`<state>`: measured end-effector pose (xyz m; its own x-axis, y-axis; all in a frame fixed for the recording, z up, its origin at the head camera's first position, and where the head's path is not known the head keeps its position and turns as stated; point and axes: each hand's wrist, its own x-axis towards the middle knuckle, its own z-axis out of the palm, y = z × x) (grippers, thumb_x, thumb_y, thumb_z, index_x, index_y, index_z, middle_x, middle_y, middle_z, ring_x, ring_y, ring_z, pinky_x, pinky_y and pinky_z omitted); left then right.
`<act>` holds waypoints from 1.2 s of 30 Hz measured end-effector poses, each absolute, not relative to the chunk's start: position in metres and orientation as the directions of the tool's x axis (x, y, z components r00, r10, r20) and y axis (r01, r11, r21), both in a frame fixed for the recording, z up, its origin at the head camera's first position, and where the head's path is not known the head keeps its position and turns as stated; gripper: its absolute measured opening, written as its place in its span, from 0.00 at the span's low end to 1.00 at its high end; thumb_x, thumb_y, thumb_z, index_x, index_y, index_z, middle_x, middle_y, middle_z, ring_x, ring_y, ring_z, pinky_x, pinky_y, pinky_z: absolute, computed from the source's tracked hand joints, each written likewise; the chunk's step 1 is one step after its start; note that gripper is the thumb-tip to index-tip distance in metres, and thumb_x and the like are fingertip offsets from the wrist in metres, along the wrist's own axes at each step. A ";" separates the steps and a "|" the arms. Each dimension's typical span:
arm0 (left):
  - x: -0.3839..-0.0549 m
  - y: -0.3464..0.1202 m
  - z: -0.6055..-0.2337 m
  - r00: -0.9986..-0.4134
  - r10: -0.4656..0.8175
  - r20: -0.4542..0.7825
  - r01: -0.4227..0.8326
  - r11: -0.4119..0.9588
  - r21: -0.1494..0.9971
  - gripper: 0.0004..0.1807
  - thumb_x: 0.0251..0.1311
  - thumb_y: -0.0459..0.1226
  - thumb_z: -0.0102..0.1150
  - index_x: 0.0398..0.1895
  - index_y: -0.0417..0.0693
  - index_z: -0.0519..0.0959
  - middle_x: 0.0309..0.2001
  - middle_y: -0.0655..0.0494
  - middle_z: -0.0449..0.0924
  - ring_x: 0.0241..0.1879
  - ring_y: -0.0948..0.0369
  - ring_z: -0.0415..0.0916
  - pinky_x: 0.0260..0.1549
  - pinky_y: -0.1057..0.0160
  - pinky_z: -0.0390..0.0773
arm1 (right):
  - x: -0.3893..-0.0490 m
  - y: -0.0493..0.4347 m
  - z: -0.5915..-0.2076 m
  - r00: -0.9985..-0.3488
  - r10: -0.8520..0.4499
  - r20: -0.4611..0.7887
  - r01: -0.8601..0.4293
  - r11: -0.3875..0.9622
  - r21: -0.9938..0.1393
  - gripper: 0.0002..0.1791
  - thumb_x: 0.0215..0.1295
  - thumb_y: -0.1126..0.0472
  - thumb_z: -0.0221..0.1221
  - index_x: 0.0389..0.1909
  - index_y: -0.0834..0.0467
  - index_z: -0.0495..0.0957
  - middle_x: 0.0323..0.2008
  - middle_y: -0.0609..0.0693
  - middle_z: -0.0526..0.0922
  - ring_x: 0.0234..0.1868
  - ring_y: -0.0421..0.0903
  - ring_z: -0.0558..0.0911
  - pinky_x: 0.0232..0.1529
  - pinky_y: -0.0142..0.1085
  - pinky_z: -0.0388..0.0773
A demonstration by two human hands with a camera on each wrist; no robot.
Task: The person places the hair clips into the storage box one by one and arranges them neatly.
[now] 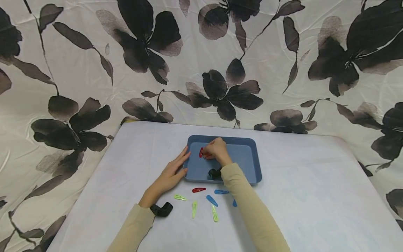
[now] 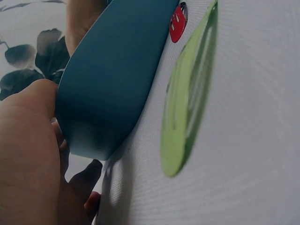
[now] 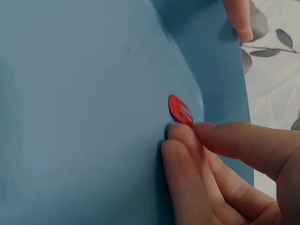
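Whole background was a creased white backdrop (image 1: 195,66) covered in big smudgy black flowers (image 1: 146,42), plus greyish-brown leaves (image 1: 73,36) on thin stems. In front sat a white-topped table (image 1: 315,196), rounded at its far right corner, under pretty soft light.

1 red clip (image 3: 179,110), pinched, in blue tray (image 1: 244,157)

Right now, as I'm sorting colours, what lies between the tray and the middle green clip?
In the head view, a loose red clip lies between the tray and that green clip.
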<state>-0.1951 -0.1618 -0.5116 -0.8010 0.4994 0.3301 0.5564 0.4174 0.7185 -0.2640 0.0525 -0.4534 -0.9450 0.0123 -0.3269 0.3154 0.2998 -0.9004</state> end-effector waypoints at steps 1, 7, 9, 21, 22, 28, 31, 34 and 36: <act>-0.195 -0.162 -0.511 -0.802 0.499 0.329 0.556 0.419 0.718 0.34 0.67 0.32 0.52 0.76 0.39 0.58 0.79 0.47 0.46 0.76 0.53 0.47 0.71 0.49 0.53 | -0.264 0.053 -0.454 -0.944 0.008 -0.329 0.316 0.294 -0.902 0.05 0.52 0.74 0.67 0.31 0.71 0.85 0.21 0.60 0.85 0.19 0.46 0.84 0.27 0.38 0.84; -0.196 -0.163 -0.512 -0.802 0.501 0.326 0.554 0.419 0.719 0.33 0.69 0.33 0.51 0.76 0.39 0.58 0.79 0.47 0.45 0.76 0.53 0.47 0.71 0.46 0.53 | -0.265 0.056 -0.454 -0.947 -0.017 -0.320 0.302 0.291 -0.908 0.06 0.54 0.73 0.67 0.32 0.72 0.85 0.22 0.61 0.85 0.19 0.46 0.84 0.27 0.39 0.85; -0.196 -0.163 -0.512 -0.802 0.502 0.324 0.553 0.420 0.719 0.33 0.69 0.33 0.51 0.76 0.39 0.58 0.79 0.47 0.45 0.76 0.53 0.47 0.71 0.47 0.53 | -0.265 0.056 -0.454 -0.949 -0.019 -0.315 0.295 0.298 -0.908 0.06 0.54 0.72 0.68 0.32 0.72 0.85 0.22 0.61 0.85 0.18 0.46 0.84 0.26 0.38 0.84; -0.195 -0.161 -0.514 -0.791 0.498 0.354 0.576 0.413 0.706 0.33 0.68 0.33 0.52 0.75 0.37 0.58 0.78 0.44 0.46 0.76 0.49 0.49 0.69 0.43 0.55 | -0.269 0.056 -0.461 -0.944 -0.015 -0.329 0.307 0.321 -0.896 0.06 0.52 0.70 0.71 0.30 0.69 0.86 0.19 0.57 0.84 0.15 0.42 0.82 0.22 0.34 0.82; -0.195 -0.161 -0.514 -0.791 0.499 0.354 0.576 0.410 0.707 0.33 0.68 0.33 0.52 0.75 0.37 0.58 0.78 0.44 0.46 0.76 0.49 0.49 0.69 0.42 0.55 | -0.269 0.056 -0.462 -0.943 -0.016 -0.333 0.312 0.313 -0.897 0.06 0.52 0.70 0.70 0.31 0.69 0.86 0.18 0.57 0.84 0.15 0.41 0.82 0.22 0.33 0.82; -0.196 -0.161 -0.513 -0.789 0.499 0.358 0.577 0.404 0.710 0.33 0.67 0.32 0.53 0.75 0.37 0.59 0.78 0.44 0.47 0.76 0.50 0.49 0.69 0.43 0.55 | -0.270 0.058 -0.463 -0.941 -0.035 -0.338 0.315 0.281 -0.906 0.07 0.53 0.71 0.70 0.32 0.70 0.85 0.19 0.57 0.85 0.16 0.40 0.82 0.22 0.32 0.82; -0.196 -0.161 -0.514 -0.787 0.500 0.361 0.581 0.403 0.707 0.33 0.67 0.31 0.52 0.75 0.36 0.59 0.78 0.43 0.47 0.76 0.50 0.49 0.69 0.44 0.55 | -0.269 0.058 -0.462 -0.941 -0.040 -0.337 0.314 0.271 -0.910 0.07 0.52 0.71 0.70 0.32 0.71 0.85 0.20 0.58 0.85 0.16 0.41 0.82 0.22 0.33 0.82; -0.196 -0.162 -0.514 -0.787 0.502 0.359 0.580 0.405 0.707 0.33 0.67 0.31 0.52 0.75 0.36 0.58 0.78 0.43 0.47 0.76 0.50 0.49 0.70 0.46 0.54 | -0.268 0.059 -0.462 -0.940 -0.043 -0.340 0.317 0.261 -0.912 0.07 0.53 0.71 0.70 0.32 0.71 0.85 0.20 0.59 0.85 0.15 0.41 0.82 0.21 0.33 0.82; -0.195 -0.161 -0.513 -0.787 0.502 0.358 0.580 0.406 0.706 0.33 0.67 0.31 0.52 0.75 0.36 0.59 0.78 0.43 0.47 0.76 0.50 0.49 0.70 0.46 0.54 | -0.268 0.059 -0.461 -0.938 -0.048 -0.343 0.320 0.260 -0.911 0.07 0.53 0.71 0.70 0.32 0.71 0.85 0.20 0.59 0.85 0.15 0.41 0.82 0.21 0.33 0.82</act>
<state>-0.1953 -0.1614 -0.5126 -0.7872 0.5023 0.3577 0.5799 0.4057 0.7064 -0.2681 0.0591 -0.4614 -0.9380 -0.0482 -0.3433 0.3202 0.2595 -0.9111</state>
